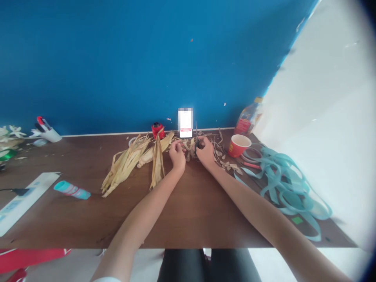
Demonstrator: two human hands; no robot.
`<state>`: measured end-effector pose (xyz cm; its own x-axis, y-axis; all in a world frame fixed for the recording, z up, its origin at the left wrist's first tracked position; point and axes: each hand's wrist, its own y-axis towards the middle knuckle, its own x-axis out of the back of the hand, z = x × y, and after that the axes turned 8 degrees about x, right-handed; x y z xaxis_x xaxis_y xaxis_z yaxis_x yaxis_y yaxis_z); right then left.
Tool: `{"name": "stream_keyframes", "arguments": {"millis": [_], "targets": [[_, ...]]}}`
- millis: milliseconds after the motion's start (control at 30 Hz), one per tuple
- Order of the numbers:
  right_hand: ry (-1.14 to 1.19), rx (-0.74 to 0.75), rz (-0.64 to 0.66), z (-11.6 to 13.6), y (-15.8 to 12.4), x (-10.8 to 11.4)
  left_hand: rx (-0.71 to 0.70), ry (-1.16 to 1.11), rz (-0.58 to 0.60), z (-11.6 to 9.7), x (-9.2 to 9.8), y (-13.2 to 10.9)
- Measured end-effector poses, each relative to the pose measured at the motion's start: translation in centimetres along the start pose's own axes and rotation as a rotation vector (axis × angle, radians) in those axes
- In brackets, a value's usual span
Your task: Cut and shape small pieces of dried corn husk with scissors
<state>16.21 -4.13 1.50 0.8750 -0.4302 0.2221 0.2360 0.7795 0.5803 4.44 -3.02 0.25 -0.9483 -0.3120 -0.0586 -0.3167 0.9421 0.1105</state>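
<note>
My right hand point(206, 151) is closed around a pair of scissors point(197, 145), dark-handled, with the blades pointing up toward the wall. Just left of it, my left hand point(178, 154) has its fingers drawn together in a pinch; what lies between them is too small to make out. Dry corn husks point(126, 168) are spread to the left of my left hand, and one long husk strip point(158, 162) lies closest to it. Small husk scraps point(225, 161) are scattered around and to the right of my right hand.
A lit phone point(185, 122) stands against the blue wall. To the right are a red paper cup point(239, 145), a bottle point(248, 117) and tangled teal ribbon point(286, 184). At left are a teal tube point(72, 190), a power strip point(26, 199) and a pen cup point(51, 134).
</note>
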Motion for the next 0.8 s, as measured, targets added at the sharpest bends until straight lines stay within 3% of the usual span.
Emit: {"name": "stream_keyframes", "arguments": {"millis": [133,300,433,567,800], "targets": [[-0.001,-0.015,0.006,-0.2,0.0,0.0,-0.062,0.1,-0.039,-0.1,0.7,0.5],[0.009,-0.019,0.009,-0.3,0.0,0.0,-0.176,0.297,-0.21,-0.6,1.4,0.9],[0.038,-0.005,0.017,-0.4,0.0,0.0,-0.341,0.368,-0.006,-1.2,0.7,0.2],[0.044,0.001,0.01,-0.5,0.0,0.0,-0.339,0.344,0.215,-1.3,0.2,0.1],[0.049,0.008,0.042,-0.5,0.0,-0.1,-0.26,0.259,0.187,-1.0,0.8,0.6]]}}
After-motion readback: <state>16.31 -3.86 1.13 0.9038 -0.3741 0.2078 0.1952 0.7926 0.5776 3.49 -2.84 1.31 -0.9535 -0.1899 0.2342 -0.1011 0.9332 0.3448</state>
